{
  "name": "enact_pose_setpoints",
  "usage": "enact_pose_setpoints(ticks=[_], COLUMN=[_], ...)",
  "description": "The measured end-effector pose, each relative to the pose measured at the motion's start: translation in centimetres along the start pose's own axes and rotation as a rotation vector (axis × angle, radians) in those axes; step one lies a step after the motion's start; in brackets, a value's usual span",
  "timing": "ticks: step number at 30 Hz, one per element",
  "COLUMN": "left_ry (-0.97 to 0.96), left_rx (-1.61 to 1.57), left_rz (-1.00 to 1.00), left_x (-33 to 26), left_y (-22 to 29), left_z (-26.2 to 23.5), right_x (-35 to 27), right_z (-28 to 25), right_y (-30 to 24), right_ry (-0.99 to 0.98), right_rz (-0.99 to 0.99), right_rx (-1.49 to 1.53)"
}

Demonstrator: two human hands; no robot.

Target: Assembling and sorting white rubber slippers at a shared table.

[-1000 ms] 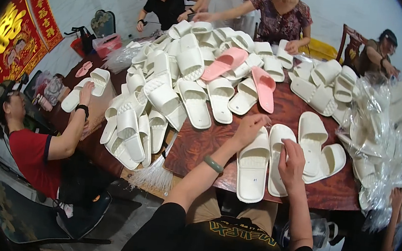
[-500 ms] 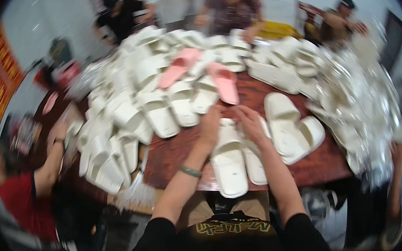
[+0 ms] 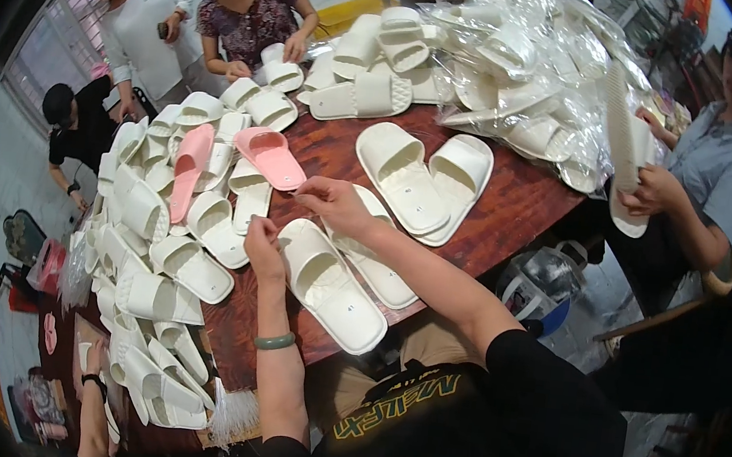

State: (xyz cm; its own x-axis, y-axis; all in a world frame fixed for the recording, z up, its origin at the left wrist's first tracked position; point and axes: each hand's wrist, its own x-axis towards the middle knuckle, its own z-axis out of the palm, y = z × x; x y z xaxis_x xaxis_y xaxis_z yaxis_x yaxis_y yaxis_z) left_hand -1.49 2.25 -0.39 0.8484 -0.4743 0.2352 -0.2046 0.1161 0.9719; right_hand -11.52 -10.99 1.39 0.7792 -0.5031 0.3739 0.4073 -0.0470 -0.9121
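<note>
A pair of white slippers, the left slipper (image 3: 332,301) and the right slipper (image 3: 379,270), lies side by side at the table's near edge. My left hand (image 3: 266,252) is beside the left slipper's toe, its fingers curled into a pinch. Over the right slipper's toe reaches my right hand (image 3: 341,208), thumb and forefinger pressed together near a pink slipper (image 3: 272,158). Whatever either pinch holds is too small to make out. Another white pair (image 3: 420,185) rests beyond my right hand, one slipper overlapping the other.
Many white slippers (image 3: 141,205) are heaped at the left, with a second pink slipper (image 3: 191,173) on top. Clear-bagged slippers (image 3: 525,76) pile up at the far right. Thin white strands (image 3: 236,416) hang at the near left edge. Co-workers stand around the table (image 3: 509,221).
The whole view has turned, so the pile sits further left and the right-hand co-worker shows. My hands, close together before, are now a little apart. The near pair still lies by the edge.
</note>
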Motion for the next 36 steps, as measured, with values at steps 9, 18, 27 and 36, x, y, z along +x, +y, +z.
enact_pose_setpoints(ticks=[9,18,27,36], left_ry=[0.042,-0.007,-0.223,-0.284], left_rx=[-0.006,-0.446,-0.057,0.007], left_rz=[-0.002,-0.247,0.098,0.096], left_x=[0.3,1.4,0.8,-0.4], left_y=[-0.5,-0.6,-0.7,0.1], left_z=[-0.3,-0.6,-2.2,0.5], right_x=[-0.7,0.2,-0.4,-0.9], right_z=[0.6,-0.2,2.2,1.4], right_y=[0.6,1.7,1.1,0.6], right_ry=[-0.061,-0.084,-0.061,-0.070], right_rz=[0.050,0.111,-0.059,0.085], right_rx=[-0.124,-0.187,-0.437,-0.166])
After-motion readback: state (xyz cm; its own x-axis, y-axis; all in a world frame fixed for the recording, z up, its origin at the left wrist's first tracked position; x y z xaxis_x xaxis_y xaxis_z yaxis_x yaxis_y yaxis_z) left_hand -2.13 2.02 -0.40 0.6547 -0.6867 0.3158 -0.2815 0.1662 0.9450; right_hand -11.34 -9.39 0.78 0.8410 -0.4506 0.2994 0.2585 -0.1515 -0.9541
